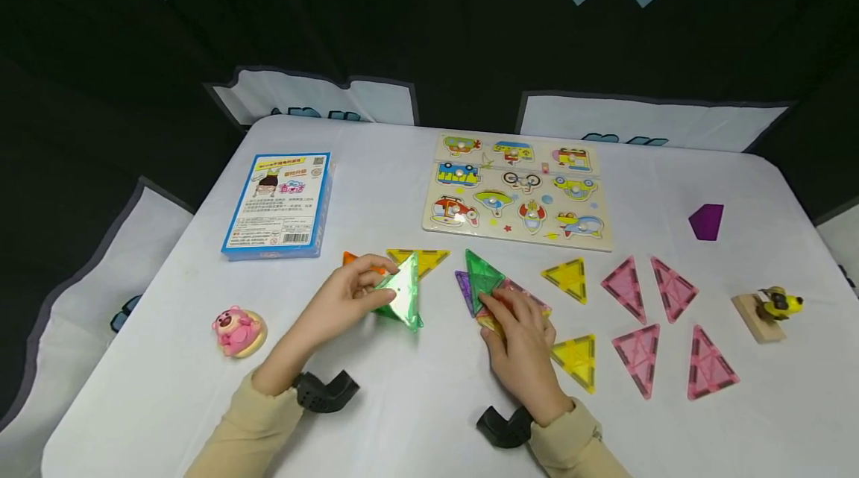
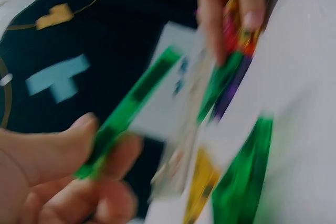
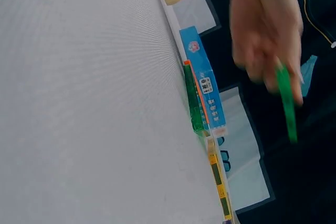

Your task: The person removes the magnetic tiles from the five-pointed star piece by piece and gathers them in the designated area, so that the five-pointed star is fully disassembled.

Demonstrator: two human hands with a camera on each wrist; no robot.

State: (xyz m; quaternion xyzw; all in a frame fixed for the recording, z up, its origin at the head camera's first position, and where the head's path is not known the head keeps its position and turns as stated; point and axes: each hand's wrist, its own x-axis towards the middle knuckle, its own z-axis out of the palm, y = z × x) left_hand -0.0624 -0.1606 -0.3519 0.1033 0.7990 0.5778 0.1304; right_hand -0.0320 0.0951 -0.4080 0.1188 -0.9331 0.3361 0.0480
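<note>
Tile placing, I'd judge: left hand (image 1: 345,295) pinches green tile (image 1: 404,291), raised, at 9 o'clock of pile (image 1: 485,275); right hand (image 1: 523,340) touches pile, can't tell how closed; next likely needs steady lowering, release.

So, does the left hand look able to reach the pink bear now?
Probably yes: nothing seems to stand between the left hand and the pink bear, though the hand pinches a green tile.
</note>
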